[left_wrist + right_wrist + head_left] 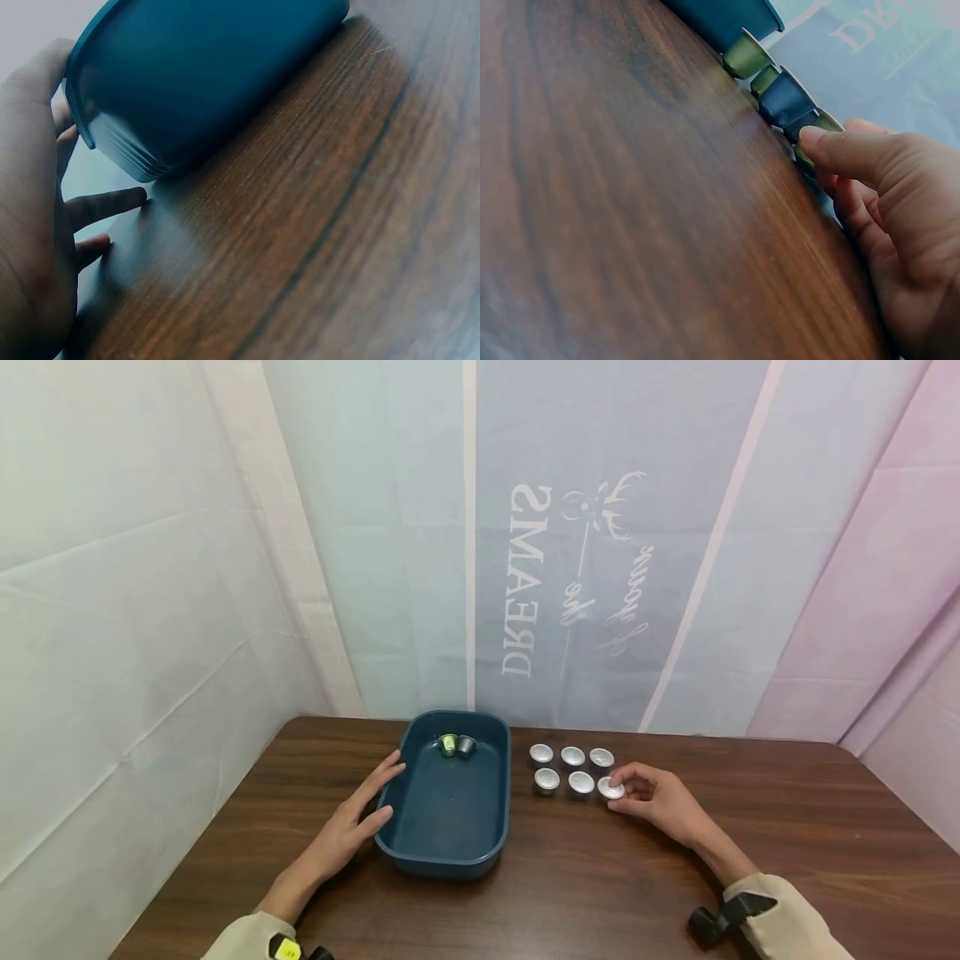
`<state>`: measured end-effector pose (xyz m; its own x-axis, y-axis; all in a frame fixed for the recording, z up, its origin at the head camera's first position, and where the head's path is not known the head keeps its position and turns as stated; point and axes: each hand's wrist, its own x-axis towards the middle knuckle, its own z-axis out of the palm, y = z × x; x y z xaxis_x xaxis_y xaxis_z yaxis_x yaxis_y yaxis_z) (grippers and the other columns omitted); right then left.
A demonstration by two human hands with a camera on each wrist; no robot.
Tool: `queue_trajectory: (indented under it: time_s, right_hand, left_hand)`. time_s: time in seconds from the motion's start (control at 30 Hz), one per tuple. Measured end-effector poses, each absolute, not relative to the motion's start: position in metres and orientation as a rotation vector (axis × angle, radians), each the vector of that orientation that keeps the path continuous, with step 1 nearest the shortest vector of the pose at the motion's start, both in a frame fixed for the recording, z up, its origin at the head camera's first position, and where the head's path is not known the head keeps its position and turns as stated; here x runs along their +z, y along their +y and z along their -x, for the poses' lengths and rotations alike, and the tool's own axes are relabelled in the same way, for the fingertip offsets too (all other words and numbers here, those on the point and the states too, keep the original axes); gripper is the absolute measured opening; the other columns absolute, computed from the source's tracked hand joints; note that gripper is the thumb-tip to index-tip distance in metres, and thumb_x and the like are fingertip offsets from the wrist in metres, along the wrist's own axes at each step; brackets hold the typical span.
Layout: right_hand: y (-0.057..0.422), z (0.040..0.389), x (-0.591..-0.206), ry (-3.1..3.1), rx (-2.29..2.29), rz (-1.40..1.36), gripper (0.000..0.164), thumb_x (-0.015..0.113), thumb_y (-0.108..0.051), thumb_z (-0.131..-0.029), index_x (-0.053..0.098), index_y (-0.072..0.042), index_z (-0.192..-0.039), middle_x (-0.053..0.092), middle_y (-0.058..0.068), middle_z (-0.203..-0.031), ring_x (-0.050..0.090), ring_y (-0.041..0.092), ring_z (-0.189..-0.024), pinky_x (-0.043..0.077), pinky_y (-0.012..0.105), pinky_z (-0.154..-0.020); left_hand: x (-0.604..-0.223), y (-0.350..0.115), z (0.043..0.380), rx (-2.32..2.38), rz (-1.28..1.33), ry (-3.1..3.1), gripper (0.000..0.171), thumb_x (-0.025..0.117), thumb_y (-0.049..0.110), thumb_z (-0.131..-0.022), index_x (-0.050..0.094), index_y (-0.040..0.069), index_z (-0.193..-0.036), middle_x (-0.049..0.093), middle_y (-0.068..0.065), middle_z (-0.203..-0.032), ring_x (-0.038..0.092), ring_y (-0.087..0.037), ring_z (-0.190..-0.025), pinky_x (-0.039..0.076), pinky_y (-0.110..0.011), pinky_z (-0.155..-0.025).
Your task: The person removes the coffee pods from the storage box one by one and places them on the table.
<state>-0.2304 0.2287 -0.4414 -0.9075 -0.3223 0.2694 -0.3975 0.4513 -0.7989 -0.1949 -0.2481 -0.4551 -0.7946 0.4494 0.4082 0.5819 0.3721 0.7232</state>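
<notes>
My right hand pinches a coffee capsule between thumb and fingers, at the near right end of two short rows of capsules. In the head view they stand with silver lids up, such as the near left capsule. The right wrist view shows green and dark blue bodies, with a green capsule at the far end. My left hand rests against the left side of a dark blue tub, fingers spread and mostly straight. Inside, toward its back, lie a green capsule and a dark capsule.
The tub stands on a brown wooden table, left of the capsule rows. Behind the table hangs a pale printed curtain. A white cloth wall runs along the left side.
</notes>
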Motion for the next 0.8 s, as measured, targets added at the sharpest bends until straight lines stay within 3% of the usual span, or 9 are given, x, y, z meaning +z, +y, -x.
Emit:
queue_trajectory:
  time_s: [0.3,0.8]
  right_hand:
    - [0.223,0.221,-0.428,-2.589,1.47,-0.677,0.025,0.078,0.0,-0.076,0.063,0.001,-0.096,0.063,0.013,-0.088,0.063,0.017,-0.073,0.05,0.025,-0.063]
    - [0.24,0.24,-0.458,-2.576,1.496,-0.687,0.031,0.081,-0.011,-0.076,0.064,-0.009,-0.101,0.064,0.008,-0.089,0.063,0.016,-0.073,0.05,0.026,-0.061]
  left_hand:
    - [-0.455,-0.248,0.194,-1.387,0.931,-2.486,0.055,0.046,0.003,-0.098,0.031,0.012,-0.15,0.015,-0.003,-0.159,0.016,-0.026,-0.143,0.021,-0.041,-0.109]
    - [-0.452,-0.247,0.193,-1.379,0.92,-2.49,0.057,0.046,0.004,-0.098,0.03,0.018,-0.15,0.016,-0.003,-0.159,0.016,-0.026,-0.143,0.021,-0.038,-0.109]
